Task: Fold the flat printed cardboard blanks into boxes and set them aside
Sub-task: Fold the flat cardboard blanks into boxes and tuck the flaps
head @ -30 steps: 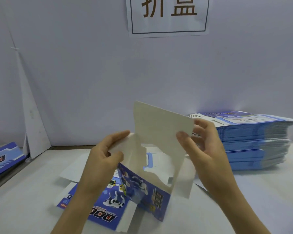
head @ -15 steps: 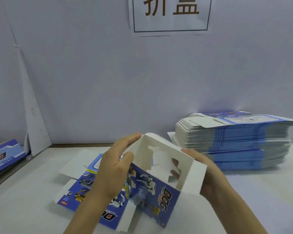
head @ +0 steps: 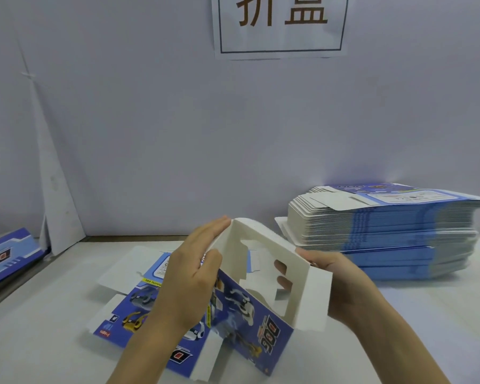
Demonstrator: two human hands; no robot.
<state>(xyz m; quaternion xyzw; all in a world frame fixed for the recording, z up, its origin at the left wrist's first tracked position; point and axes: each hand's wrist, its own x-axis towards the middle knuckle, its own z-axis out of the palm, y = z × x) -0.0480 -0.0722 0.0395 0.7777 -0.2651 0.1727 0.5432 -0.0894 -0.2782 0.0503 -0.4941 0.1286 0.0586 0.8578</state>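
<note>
"DOG" stands in red and white letters on the blue face of the box [head: 250, 322], upside down to me, beside a white robot dog. The box sits between my two hands, white inside showing, open side up and tipped away from me, its long side running from my left fingers [head: 214, 231] across to my right ones. My left hand [head: 189, 281] pinches the left wall, fingers straight along its outside and thumb on the near side. My right hand [head: 341, 284] grips the right wall, thumb along the top edge; two fingers [head: 281, 281] show through the cut-out window.

Under my left hand a flat blank [head: 139, 300] lies printed side up on the counter [head: 39, 342], with part of the same logo by my wrist; its small print is too fine to read. Beyond my right hand lies a tall stack [head: 385, 239] of blanks. Far out to the left of my left hand lies a blue piece [head: 6, 253] with a blurred logo. On the wall [head: 150, 134] above my fingers hangs a sign [head: 281, 42] with two big brown Chinese characters in a frame, their tops cut off.
</note>
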